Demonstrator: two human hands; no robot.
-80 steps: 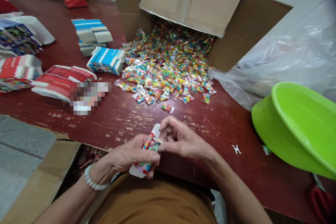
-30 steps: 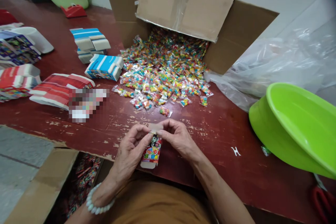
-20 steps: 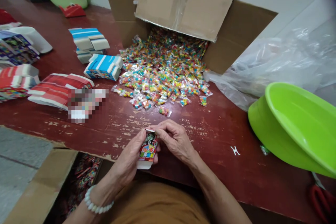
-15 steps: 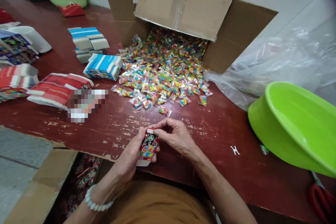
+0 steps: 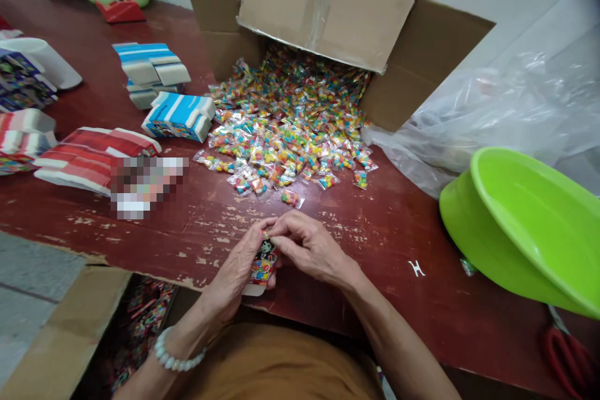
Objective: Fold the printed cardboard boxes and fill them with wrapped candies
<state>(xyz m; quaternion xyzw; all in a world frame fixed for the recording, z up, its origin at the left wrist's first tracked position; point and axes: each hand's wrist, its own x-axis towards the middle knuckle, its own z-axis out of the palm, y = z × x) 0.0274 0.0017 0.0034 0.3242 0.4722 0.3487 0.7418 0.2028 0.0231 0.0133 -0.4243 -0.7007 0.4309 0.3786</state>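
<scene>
My left hand (image 5: 237,272) is wrapped around a small red printed carton (image 5: 263,265), held upright just above the front edge of the dark red table (image 5: 398,231). My right hand (image 5: 307,249) pinches the carton's top end, fingers pressed together on its flap. A heap of small clear candy packets (image 5: 290,131) spills out of a tipped cardboard box (image 5: 328,12) just beyond my hands. One stray packet (image 5: 291,198) lies closest to my fingers.
Flat blue-striped cartons (image 5: 178,115) and red-striped cartons (image 5: 94,153) lie in stacks at the left. Two nested green basins (image 5: 529,231) lean at the right, beside clear plastic sheeting (image 5: 506,112). Red scissors (image 5: 569,356) lie at the lower right. An open box (image 5: 140,325) sits below the table edge.
The carton's white top flap, sticking up a second ago, is now pressed down under my right fingers. Both hands have stayed near the table's front edge; the view shifted slightly left.
</scene>
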